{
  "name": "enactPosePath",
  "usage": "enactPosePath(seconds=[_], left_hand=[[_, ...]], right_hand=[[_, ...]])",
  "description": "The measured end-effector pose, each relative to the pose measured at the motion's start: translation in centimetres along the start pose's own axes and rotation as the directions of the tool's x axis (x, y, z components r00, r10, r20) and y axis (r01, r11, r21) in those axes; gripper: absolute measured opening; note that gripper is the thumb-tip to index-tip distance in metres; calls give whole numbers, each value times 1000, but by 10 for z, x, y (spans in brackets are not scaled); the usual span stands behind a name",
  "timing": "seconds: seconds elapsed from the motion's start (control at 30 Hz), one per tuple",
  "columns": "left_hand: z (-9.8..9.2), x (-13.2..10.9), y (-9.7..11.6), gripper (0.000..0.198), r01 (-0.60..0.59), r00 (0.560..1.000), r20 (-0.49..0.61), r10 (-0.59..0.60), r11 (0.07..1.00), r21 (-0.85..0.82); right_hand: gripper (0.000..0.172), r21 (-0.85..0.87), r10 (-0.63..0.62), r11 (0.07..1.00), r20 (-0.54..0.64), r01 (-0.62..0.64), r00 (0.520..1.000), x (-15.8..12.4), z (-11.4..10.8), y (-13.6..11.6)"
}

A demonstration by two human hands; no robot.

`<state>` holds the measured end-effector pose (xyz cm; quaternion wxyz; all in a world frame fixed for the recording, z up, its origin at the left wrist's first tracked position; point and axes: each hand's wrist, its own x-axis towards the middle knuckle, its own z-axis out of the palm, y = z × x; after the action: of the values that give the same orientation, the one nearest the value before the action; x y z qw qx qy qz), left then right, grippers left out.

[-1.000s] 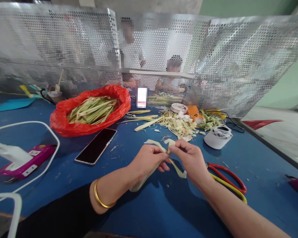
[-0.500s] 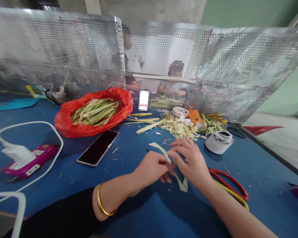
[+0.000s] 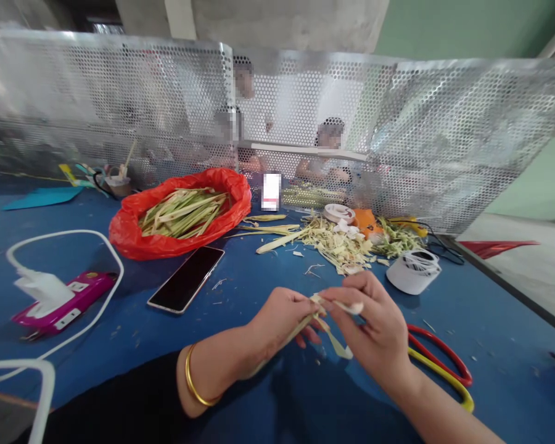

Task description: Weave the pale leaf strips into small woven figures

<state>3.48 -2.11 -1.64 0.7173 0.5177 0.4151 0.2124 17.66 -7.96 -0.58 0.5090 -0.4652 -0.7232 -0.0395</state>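
Note:
Between both hands is a pale plant-leaf strip [image 3: 337,346], bent, with one end hanging below the fingers. My left hand [image 3: 284,317] pinches it between thumb and forefinger, and a length of leaf runs back along the palm toward the wrist. My right hand [image 3: 372,317] is closed on the same strip close by, its fingertips touching those of the left. Beside the right wrist lie scissors with one red and one yellow handle [image 3: 444,364]; their blades are hidden under the hand.
A red plastic bag [image 3: 134,243] of green leaf strips [image 3: 185,213] stands left of centre. Near it lie a dark phone [image 3: 187,279] and a purple power strip [image 3: 69,302]. Leaf scraps [image 3: 340,243] and a white thread spool [image 3: 411,274] sit right. A perforated metal screen [image 3: 166,92] rises behind.
My right hand has turned inward and brought the upper end of the leaf strip round. A length of leaf now shows along my left palm. The view has shifted slightly.

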Motion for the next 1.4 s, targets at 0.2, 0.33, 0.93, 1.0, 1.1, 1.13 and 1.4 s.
enactPosePath(seconds=[0.2, 0.33, 0.93, 1.0, 1.1, 1.13, 1.4], left_hand=[[-12, 4, 12, 25, 30, 998, -42, -48, 930, -367], [-19, 6, 19, 24, 64, 989, -88, -119, 882, -467], [-7, 4, 11, 20, -2, 997, -74, -37, 883, -470], [-9, 4, 9, 17, -61, 997, -77, 30, 895, -441], [-11, 5, 7, 20, -88, 995, -75, 66, 931, -354], [-11, 4, 7, 23, -85, 995, -69, 67, 944, -320], [-8, 1, 11, 27, -160, 986, -90, 143, 964, -213]], right_hand=[[20, -240, -426, 814, 372, 528, 825, -2, 8, -9], [26, -245, -464, 721, 524, 648, 714, -2, 17, -3], [19, -276, -438, 763, 445, 584, 781, -15, 35, -8], [17, -194, -377, 876, 299, 442, 877, -13, 30, -6], [11, -28, -89, 995, 65, 91, 994, -8, 21, -1], [8, 25, 55, 998, 14, -55, 998, -6, 18, 1], [30, 485, 762, 415, 276, -770, 585, 0, 28, 22]])
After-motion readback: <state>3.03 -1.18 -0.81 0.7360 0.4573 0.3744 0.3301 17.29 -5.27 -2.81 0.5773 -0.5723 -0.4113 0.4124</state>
